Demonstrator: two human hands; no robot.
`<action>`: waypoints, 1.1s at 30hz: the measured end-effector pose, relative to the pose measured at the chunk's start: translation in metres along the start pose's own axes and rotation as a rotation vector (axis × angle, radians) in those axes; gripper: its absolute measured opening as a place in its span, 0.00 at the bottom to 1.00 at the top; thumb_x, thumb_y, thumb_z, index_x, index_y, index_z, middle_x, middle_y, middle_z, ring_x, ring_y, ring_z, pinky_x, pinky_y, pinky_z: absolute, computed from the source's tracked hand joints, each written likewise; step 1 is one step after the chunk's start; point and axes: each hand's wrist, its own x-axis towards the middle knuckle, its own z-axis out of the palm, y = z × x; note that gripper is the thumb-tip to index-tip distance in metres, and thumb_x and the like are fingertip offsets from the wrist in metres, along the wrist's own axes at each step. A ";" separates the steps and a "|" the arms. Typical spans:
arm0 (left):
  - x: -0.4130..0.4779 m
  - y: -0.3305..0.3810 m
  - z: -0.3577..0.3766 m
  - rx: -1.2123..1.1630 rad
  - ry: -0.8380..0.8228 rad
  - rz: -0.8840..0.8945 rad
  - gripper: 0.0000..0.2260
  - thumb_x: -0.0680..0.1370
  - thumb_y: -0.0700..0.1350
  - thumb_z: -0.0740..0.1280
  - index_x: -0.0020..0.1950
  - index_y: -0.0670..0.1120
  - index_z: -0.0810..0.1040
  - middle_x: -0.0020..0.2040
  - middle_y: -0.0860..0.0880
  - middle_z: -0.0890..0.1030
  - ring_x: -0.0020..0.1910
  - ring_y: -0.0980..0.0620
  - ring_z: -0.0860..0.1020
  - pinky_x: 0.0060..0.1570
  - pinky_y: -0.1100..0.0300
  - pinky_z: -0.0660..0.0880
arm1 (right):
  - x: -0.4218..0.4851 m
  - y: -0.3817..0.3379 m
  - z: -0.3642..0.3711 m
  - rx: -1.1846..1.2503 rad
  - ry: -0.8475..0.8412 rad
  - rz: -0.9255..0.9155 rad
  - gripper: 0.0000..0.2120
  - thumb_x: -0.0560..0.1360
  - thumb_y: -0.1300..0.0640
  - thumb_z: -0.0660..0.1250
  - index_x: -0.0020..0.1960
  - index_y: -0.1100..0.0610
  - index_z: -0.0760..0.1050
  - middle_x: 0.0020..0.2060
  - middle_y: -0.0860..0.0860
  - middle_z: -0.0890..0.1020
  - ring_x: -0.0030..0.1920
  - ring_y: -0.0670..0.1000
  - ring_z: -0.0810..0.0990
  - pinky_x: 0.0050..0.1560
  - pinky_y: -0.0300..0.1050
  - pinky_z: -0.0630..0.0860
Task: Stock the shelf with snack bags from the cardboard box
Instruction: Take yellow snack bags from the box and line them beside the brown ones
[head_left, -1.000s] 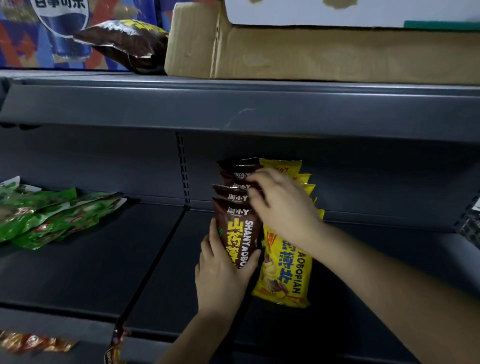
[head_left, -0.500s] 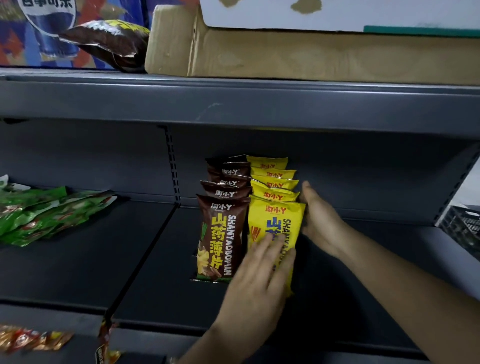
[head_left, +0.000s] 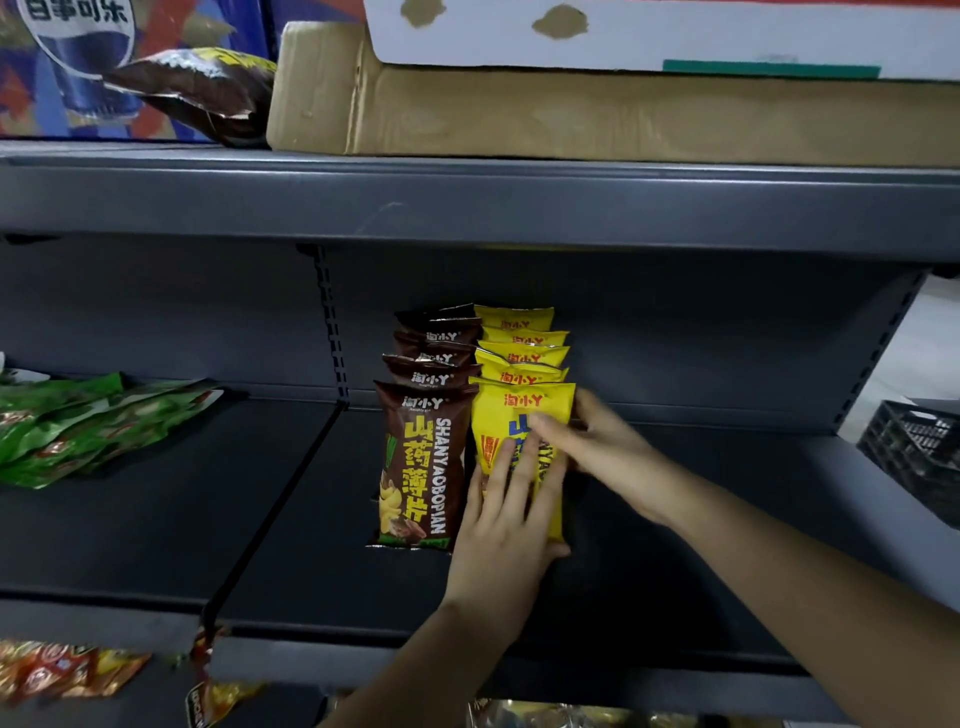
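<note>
Both hands on the front yellow bag (head_left: 522, 415) — left hand (head_left: 506, 512) flat on its face, fingers spread, pressing rather than gripping; right hand (head_left: 592, 447) cupped against its right edge, thumb across the front. That looks like squaring it up against the brown row (head_left: 423, 457) beside it. The bag stands upright on the shelf (head_left: 156, 499), long axis vertical, label facing out, heading its yellow row. The cardboard box (head_left: 519, 114) sits on the shelf above.
</note>
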 end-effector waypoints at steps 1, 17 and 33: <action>0.000 -0.001 -0.001 -0.029 -0.008 -0.004 0.48 0.56 0.60 0.78 0.71 0.45 0.64 0.71 0.42 0.69 0.71 0.45 0.62 0.63 0.45 0.72 | -0.003 0.003 0.001 -0.013 -0.022 -0.005 0.24 0.71 0.44 0.71 0.64 0.47 0.69 0.57 0.40 0.79 0.56 0.37 0.76 0.52 0.33 0.73; -0.005 -0.018 -0.012 -0.130 -0.050 0.065 0.41 0.66 0.35 0.75 0.74 0.42 0.58 0.74 0.41 0.57 0.74 0.42 0.57 0.69 0.54 0.60 | -0.025 0.051 0.025 -0.381 -0.025 -0.027 0.32 0.73 0.55 0.72 0.72 0.52 0.62 0.65 0.49 0.73 0.65 0.48 0.72 0.62 0.40 0.69; -0.053 0.088 -0.036 0.001 -0.053 0.052 0.24 0.68 0.40 0.52 0.61 0.36 0.74 0.60 0.34 0.74 0.62 0.33 0.70 0.61 0.41 0.69 | -0.137 0.054 -0.028 -0.482 0.057 -0.058 0.11 0.78 0.61 0.61 0.56 0.62 0.79 0.55 0.57 0.82 0.57 0.55 0.79 0.58 0.47 0.73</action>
